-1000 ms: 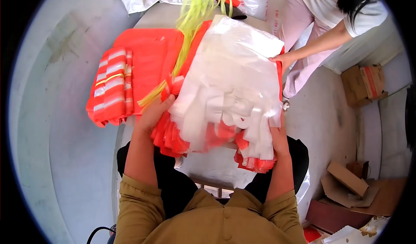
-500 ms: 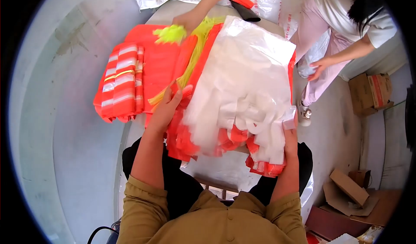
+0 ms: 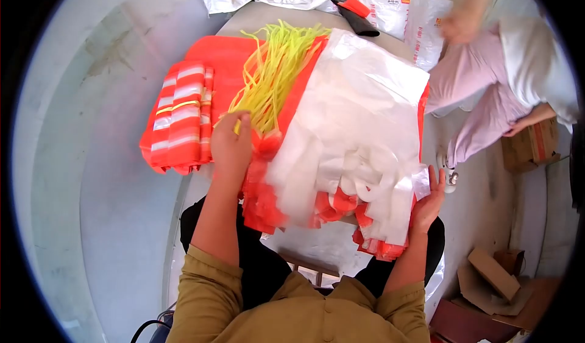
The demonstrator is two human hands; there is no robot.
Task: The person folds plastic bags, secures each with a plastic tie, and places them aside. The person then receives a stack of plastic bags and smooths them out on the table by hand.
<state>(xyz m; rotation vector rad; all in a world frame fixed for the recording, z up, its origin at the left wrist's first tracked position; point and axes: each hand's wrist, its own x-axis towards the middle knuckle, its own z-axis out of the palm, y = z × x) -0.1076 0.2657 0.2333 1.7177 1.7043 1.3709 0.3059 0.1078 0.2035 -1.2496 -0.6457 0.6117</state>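
A stack of white plastic vest bags [image 3: 359, 99] lies in front of me, with red bags [image 3: 262, 203] showing under its edges and handles. My left hand [image 3: 231, 145] is at the stack's left side, its fingers closed on the lower ends of some yellow strips [image 3: 274, 69]. These strips lie in a loose, spread bundle over the red plastic. At the lower right edge of the white bags, my right hand [image 3: 429, 204] is open, fingers stretched upward, its palm side against the stack. Some of its contact with the bags is hidden.
A tied bundle of folded red-and-white bags [image 3: 180, 117] lies at left. White printed sacks [image 3: 390, 5] and a black-and-red item [image 3: 356, 15] are at the back. A co-worker in pink trousers [image 3: 481, 93] stands at right, near cardboard boxes [image 3: 536, 145].
The co-worker's hand has let go of the yellow strips and withdrawn to the right; the strips now lie spread out. My left hand moved up slightly; my right hand's fingers opened outward.
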